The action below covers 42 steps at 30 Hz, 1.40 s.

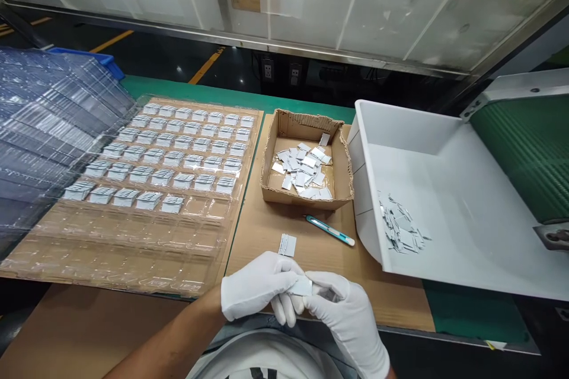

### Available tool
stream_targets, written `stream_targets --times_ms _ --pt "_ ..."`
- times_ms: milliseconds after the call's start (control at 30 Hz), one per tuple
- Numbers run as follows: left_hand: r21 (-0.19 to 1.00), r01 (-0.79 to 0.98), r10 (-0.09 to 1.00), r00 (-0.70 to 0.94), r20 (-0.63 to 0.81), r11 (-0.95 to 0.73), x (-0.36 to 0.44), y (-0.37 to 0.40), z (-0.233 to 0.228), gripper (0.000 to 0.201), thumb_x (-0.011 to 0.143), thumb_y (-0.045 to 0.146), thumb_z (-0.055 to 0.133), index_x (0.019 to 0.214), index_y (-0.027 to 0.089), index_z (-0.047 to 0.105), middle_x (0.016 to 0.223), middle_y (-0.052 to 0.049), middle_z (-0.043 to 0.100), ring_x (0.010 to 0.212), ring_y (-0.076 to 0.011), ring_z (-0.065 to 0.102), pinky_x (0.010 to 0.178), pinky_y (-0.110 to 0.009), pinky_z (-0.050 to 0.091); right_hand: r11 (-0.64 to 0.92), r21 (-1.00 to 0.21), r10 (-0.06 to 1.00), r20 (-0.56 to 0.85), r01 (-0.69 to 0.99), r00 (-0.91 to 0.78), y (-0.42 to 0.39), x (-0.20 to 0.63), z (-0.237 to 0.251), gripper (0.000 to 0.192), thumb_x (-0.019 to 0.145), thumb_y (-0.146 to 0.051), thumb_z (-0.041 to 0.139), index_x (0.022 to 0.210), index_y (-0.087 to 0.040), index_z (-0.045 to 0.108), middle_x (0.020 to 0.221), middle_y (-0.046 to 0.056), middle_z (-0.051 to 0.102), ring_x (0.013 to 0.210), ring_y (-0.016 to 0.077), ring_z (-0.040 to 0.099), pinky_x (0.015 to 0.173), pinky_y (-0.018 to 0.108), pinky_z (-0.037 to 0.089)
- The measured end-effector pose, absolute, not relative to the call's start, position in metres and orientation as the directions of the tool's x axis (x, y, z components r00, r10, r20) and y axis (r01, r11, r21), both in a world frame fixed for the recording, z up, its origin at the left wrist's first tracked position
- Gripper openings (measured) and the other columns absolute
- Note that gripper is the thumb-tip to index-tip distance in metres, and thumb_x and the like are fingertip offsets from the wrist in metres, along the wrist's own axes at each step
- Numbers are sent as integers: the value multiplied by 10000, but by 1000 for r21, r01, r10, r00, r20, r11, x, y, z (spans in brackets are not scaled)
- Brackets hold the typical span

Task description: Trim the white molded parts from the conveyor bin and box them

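Note:
Both my hands wear white gloves and meet low in the middle of the view. A small flat white rectangular piece (302, 286) is between them. My left hand (262, 285) grips its left side between thumb and fingers. The thumb and fingers of my right hand (344, 311) pinch its right edge. Just beyond my left hand, a small stack of similar white pieces (288, 245) lies on the cardboard sheet (262, 228). Farther off, a cardboard box (306, 200) contains many loose white pieces (304, 169).
A clear plastic tray (195, 243) at left has rows of stacked white pieces in its compartments. Beside it rise stacked clear trays (48, 124). A teal cutter knife (329, 230) lies before the box. At right, a white bin (448, 189) holds loose pieces near a green conveyor belt (528, 142).

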<state>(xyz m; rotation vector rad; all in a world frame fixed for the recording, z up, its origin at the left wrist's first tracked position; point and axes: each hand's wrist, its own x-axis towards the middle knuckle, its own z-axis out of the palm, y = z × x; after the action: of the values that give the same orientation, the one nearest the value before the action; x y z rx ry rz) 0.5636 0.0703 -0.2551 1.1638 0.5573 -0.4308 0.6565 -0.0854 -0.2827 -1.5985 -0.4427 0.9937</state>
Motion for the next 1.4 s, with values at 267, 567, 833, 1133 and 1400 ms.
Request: stream_targets --times_ms 267,567,833,1133,1400 --pt "744 492 -40 844 -534 453 554 71 -270 435 816 505 576 881 91 692 689 -118 713 484 -158 664 428 -203 512 -309 -863 695 -492 -401 524 -89 654 -288 279 577 -184 839 849 -173 776 765 34 753 723 188 660 664 243 536" --pt "707 462 -43 851 -524 536 554 67 -277 436 796 508 620 828 80 699 674 -115 699 486 -160 662 411 -196 495 -299 -854 680 -503 -425 534 -89 655 -287 277 567 -162 825 841 -164 780 739 36 743 692 177 647 635 240 533" --pt "681 451 -35 847 -531 576 555 66 -284 441 774 502 649 895 80 699 663 -109 700 479 -173 665 399 -208 507 -310 -859 678 -500 -407 539 -91 655 -295 294 583 -194 821 870 -150 772 779 57 745 733 206 661 662 275 552" --pt "674 453 -25 840 -542 583 555 64 -286 426 776 486 648 896 81 699 656 -103 697 476 -175 667 393 -206 500 -324 -864 686 -495 -384 534 -92 656 -297 292 604 -217 816 886 -155 772 815 58 750 761 212 664 682 281 552" --pt "686 467 -33 839 -544 558 556 65 -291 435 782 518 638 883 97 681 654 -84 686 484 -171 667 399 -203 495 -320 -881 683 -469 -348 559 -89 656 -295 257 603 -191 798 857 -163 772 789 39 756 726 187 661 683 254 524"
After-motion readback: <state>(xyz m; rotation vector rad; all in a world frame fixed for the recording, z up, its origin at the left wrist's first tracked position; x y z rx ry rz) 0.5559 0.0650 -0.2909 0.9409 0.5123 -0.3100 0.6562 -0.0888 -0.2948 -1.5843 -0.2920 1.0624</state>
